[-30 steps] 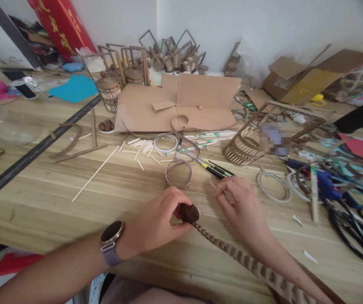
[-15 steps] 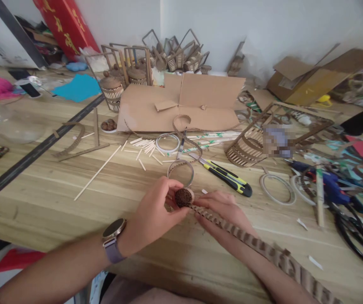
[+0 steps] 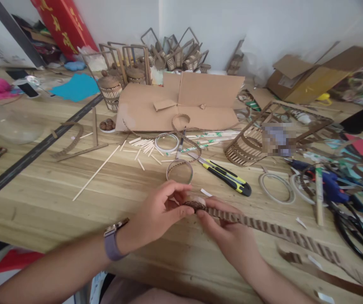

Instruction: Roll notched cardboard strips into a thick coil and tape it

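Coil of corrugated cardboard (image 3: 194, 204): lower centre of frame, held just above the table (image 3: 58, 198), lying nearly flat.

Left hand (image 3: 161, 211): pinched shut on the coil, thumb on the near side, fingertips over the far edge.

Corrugated strip (image 3: 283, 233): runs from the coil toward the lower right edge of the frame, flutes showing.

Right hand (image 3: 228, 238): thumb and fingers closed on the strip right beside the coil. The two hands nearly touch.

Watch (image 3: 112, 244) on the left wrist.

Just above the hands, an open cardboard ring (image 3: 179, 171) stands on the table. To its right lies a yellow-black utility knife (image 3: 227, 177). Farther right lies a tape ring (image 3: 276, 188).

Short wooden sticks (image 3: 143, 145) are scattered above the cardboard ring. A flat cardboard sheet (image 3: 181, 101) lies behind them, upper centre.
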Available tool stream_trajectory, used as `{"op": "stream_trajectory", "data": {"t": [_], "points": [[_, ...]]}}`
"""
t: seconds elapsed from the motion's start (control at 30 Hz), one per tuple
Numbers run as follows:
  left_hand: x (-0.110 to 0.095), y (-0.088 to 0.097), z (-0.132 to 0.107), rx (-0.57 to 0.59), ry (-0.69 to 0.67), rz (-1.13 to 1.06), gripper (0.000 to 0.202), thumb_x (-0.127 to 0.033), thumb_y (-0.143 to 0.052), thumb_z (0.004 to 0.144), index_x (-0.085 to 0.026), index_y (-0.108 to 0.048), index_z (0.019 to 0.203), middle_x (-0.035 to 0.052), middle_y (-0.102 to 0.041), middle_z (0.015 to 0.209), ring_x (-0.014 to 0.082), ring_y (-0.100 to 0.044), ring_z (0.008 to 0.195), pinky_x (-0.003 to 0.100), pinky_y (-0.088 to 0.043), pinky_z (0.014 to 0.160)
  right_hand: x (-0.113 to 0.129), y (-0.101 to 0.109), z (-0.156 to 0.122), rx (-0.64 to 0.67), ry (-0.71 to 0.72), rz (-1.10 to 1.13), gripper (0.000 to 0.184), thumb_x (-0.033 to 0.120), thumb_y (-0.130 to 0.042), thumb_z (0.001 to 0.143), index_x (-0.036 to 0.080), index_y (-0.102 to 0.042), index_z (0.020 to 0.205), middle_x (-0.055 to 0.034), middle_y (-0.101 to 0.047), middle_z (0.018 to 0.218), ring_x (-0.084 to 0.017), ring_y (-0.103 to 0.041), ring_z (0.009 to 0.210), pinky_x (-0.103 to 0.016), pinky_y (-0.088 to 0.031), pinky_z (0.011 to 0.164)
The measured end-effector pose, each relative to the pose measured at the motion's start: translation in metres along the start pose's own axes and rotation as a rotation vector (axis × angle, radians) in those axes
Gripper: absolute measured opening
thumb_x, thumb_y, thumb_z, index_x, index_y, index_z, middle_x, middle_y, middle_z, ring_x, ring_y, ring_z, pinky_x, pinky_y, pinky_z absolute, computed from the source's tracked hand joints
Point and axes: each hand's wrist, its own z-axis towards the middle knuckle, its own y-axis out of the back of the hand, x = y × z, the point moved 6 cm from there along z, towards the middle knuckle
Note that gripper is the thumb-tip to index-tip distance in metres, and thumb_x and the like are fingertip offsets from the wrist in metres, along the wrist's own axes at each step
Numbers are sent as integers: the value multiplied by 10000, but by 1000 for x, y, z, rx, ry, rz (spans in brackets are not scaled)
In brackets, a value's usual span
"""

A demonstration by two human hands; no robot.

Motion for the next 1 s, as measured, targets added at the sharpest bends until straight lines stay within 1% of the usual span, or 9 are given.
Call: {"op": "stream_trajectory", "data": {"t": [0.07, 0.17, 0.27, 0.43, 0.6, 0.7, 0.8, 0.9, 1.0], "points": [[3, -3, 3, 69, 84, -136, 148, -297, -705, 848, -177, -680, 930, 10, -597, 895, 125, -612, 705, 228, -537, 596, 1, -1, -1, 28, -11, -3, 130, 256, -619, 818, 235, -701, 719, -17, -730, 714, -200, -657, 665, -303, -497, 624], [3, -6, 4, 112, 121, -242, 159, -301, -728, 824, -158, -663, 802, -27, -550, 795, 83, -560, 603, 206, -495, 559, 4, -2, -3, 44, 11, 2, 160, 264, -608, 827, 224, -669, 684, -17, -694, 681, -186, -624, 638, -301, -478, 617], [3, -6, 5, 110, 133, -267, 198, -330, -755, 801, -157, -661, 787, -32, -545, 776, 83, -548, 605, 208, -481, 568, 6, -2, -3, 37, 34, -6, 160, 252, -612, 827, 223, -656, 675, -2, -654, 636, -169, -593, 602, -292, -462, 609], [3, -6, 7, 98, 136, -276, 252, -395, -784, 766, -166, -709, 836, -10, -564, 831, 109, -546, 665, 240, -477, 622, 5, -6, -4, 38, 41, 20, 133, 254, -618, 855, 238, -697, 750, -7, -694, 694, -176, -638, 671, -283, -482, 631], [9, 0, 9, 55, 195, -289, 270, -409, -812, 731, -158, -726, 783, 1, -609, 781, 154, -545, 784, 261, -429, 730, -1, 2, -6, -43, -5, 100, 134, 339, -748, 805, 240, -696, 878, -4, -728, 749, -177, -667, 665, -263, -515, 583], [18, 1, 10, 37, 311, -387, 356, -474, -837, 678, -152, -729, 781, -8, -617, 728, 133, -493, 697, 248, -388, 667, 6, 9, -5, -70, 124, 124, 93, 248, -767, 800, 251, -676, 824, 24, -691, 698, -150, -636, 618, -247, -506, 564], [22, 5, 11, 7, 364, -440, 411, -514, -857, 636, -142, -721, 745, -26, -576, 659, 110, -435, 632, 230, -338, 610, 18, 9, -4, -16, 337, 133, 127, 142, -737, 823, 250, -670, 812, 31, -686, 678, -146, -642, 622, -288, -517, 649], [21, 8, 12, 9, 394, -484, 435, -523, -872, 617, -135, -719, 742, -18, -583, 665, 114, -454, 645, 228, -343, 619, 25, 6, -8, 40, 522, 80, 166, 94, -738, 820, 234, -665, 872, 22, -721, 715, -143, -670, 610, -340, -508, 749], [18, 9, 13, 44, 404, -530, 438, -516, -881, 611, -132, -723, 750, -3, -615, 699, 121, -481, 665, 228, -364, 636, 24, 4, -12, 104, 602, 23, 193, 86, -747, 810, 216, -668, 929, 2, -742, 768, -150, -693, 650, -344, -503, 771]]}}
